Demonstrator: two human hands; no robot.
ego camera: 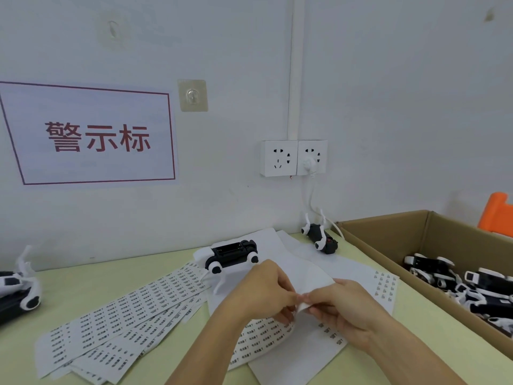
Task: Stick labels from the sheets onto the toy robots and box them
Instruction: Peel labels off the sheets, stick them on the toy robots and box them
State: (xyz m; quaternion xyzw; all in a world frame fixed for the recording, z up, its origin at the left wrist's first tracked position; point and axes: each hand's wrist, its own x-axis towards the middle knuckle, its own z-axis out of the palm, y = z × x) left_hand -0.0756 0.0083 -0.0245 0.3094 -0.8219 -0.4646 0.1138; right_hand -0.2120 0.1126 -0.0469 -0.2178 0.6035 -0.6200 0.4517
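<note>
My left hand [263, 293] and my right hand [341, 304] meet at the centre of the table and pinch the folded-up edge of a white label sheet [308, 276]. Printed labels show on the sheet's lower part [263, 340]. A black-and-white toy robot [233, 255] lies on its back just behind my hands. A second toy robot [320, 237] lies farther back near the wall. A fan of label sheets [122, 320] is spread to the left. At the right stands a cardboard box [394, 240] holding several toy robots [460, 284].
More toy robots [16, 290] sit at the table's left edge. A wall socket [294, 158] with a white plug and cable hangs above the far robot. A red-bordered sign [91, 134] is on the wall. An orange object [497, 212] stands behind the box.
</note>
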